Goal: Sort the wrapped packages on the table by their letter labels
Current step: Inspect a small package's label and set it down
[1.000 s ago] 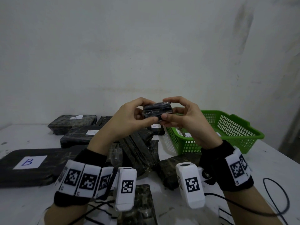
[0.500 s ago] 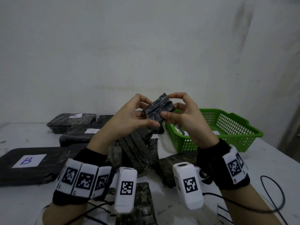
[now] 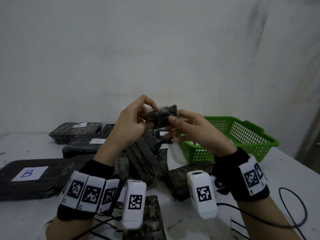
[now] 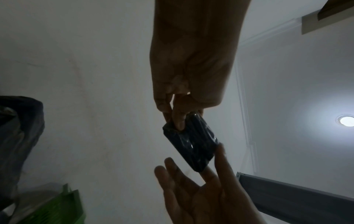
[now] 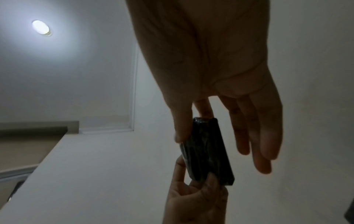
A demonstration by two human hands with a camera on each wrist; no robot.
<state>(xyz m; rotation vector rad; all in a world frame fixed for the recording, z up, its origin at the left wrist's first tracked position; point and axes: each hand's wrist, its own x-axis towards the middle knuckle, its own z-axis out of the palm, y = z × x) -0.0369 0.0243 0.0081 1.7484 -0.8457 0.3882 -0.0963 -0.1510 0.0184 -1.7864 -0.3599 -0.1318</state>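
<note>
A small dark wrapped package [image 3: 161,116] is held up in the air between both hands, above the pile on the table [image 3: 17,220]. No letter label shows on its visible faces. My left hand [image 3: 153,116] pinches its left end between thumb and curled fingers. My right hand [image 3: 173,119] pinches the right end with thumb and forefinger, its other fingers [image 5: 264,136] held out straight. The left wrist view shows the package [image 4: 191,144] under the left fingertips. In the right wrist view the package [image 5: 207,151] stands edge-on.
A large flat package labelled B [image 3: 29,174] lies at the left, with two more labelled packages [image 3: 76,130] behind it. A heap of dark packages [image 3: 143,158] fills the middle. A green basket [image 3: 242,135] stands at the right. Cables [image 3: 290,213] trail near the front edge.
The small package has been turned between my hands from tilted on edge to lying flatter. The lower fingers of my right hand have spread away from it.
</note>
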